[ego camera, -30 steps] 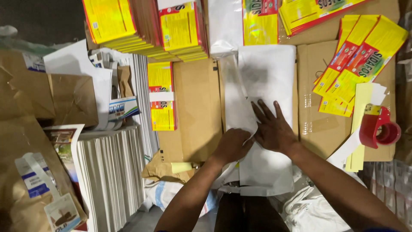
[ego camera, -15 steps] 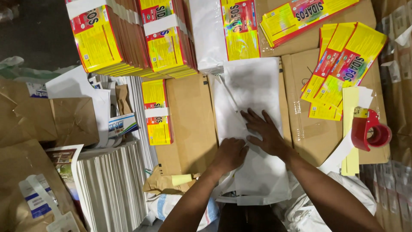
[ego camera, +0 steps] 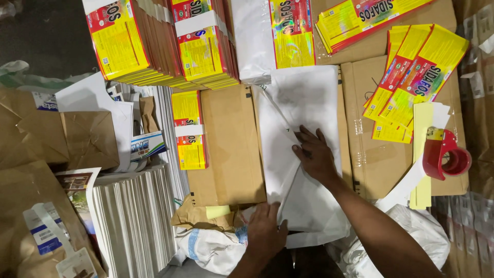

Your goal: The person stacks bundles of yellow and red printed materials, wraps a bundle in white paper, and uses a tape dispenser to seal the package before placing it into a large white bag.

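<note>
Flattened brown cardboard boxes (ego camera: pixel 231 144) cover the middle of the work surface, and on them lies a large white paper sheet (ego camera: pixel 303 103), partly folded into a wrap, running from the stacks at the far edge down toward the person. Along that far edge stand tall banded stacks of yellow-and-red printed cartons (ego camera: pixel 154 41), with a white-wrapped bundle (ego camera: pixel 252 36) beside them. To the left sit crumpled brown paper bags (ego camera: pixel 62 139) and a thick stack of white-edged flat sheets (ego camera: pixel 134 216). A loose fan of yellow-and-red flat cartons (ego camera: pixel 411 77) lies well to the right of the white sheet, and a smaller banded bundle of yellow cartons (ego camera: pixel 190 128) rests on the cardboard to its left. Near the right edge is a red tape dispenser (ego camera: pixel 445 154), touching pale yellow paper strips (ego camera: pixel 424 149). The right hand (ego camera: pixel 315 154) lies flat on the white sheet, fingers (ego camera: pixel 306 136) spread apart and pressing down along a diagonal fold — not clamped on anything. The left hand (ego camera: pixel 265 229) is at the sheet's near corner, its fingers closed on the paper's edge — pinching it just above a white woven sack (ego camera: pixel 211 247).
</note>
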